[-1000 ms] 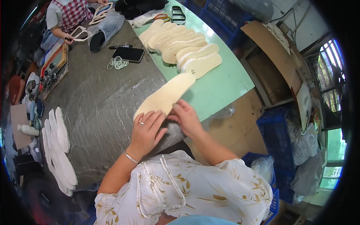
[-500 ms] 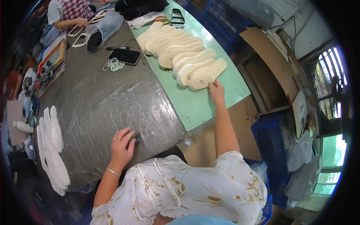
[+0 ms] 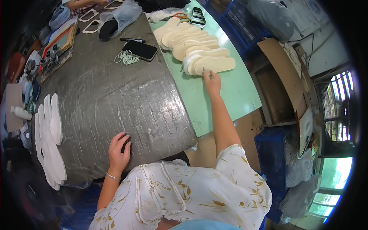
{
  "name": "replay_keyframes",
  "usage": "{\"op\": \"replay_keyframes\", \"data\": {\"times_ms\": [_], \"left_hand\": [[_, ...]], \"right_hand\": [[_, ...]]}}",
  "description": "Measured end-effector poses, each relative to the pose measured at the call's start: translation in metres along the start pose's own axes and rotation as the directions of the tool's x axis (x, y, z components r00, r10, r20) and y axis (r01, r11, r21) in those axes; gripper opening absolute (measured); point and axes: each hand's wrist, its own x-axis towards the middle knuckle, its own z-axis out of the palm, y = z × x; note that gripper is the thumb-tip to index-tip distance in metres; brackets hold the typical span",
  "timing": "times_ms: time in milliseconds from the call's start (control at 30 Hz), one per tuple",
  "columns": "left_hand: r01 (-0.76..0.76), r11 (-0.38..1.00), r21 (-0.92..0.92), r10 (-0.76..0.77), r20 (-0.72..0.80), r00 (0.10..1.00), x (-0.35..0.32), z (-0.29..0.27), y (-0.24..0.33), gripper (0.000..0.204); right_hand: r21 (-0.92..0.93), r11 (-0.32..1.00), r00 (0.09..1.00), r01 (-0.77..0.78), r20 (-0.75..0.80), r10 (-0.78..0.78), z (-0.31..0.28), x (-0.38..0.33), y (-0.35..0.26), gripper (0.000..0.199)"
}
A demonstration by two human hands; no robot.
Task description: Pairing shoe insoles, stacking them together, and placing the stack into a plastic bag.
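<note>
My right hand reaches out over the green board and its fingertips touch the near edge of the nearest cream insole. That insole ends an overlapping row of several cream insoles running away from me. My left hand rests on the wrinkled grey plastic-covered table near its front edge, fingers loosely curled, holding nothing.
A row of white insoles lies along the table's left edge. A black phone, a coil of white cord, a pen and a plastic bag sit at the far end. Another person's hands work there. Blue crates stand on the right.
The cream insole that both hands held on the grey table now lies at the near end of the row. My right hand stays at it; my left hand drew back toward the table's front edge.
</note>
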Motion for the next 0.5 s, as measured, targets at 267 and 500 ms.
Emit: {"op": "replay_keyframes", "data": {"times_ms": [267, 500], "left_hand": [[0.052, 0.998, -0.031, -0.053, -0.045, 0.998, -0.008, -0.01, -0.006, 0.024], [0.127, 0.991, 0.045, -0.115, -0.214, 0.97, -0.035, -0.04, -0.029, 0.025]], "right_hand": [[0.018, 0.991, 0.988, 0.132, 0.073, -0.133, 0.011, 0.033, 0.007, 0.051], [0.139, 0.986, 0.984, 0.094, 0.135, -0.113, 0.014, 0.03, 0.036, 0.032]]}}
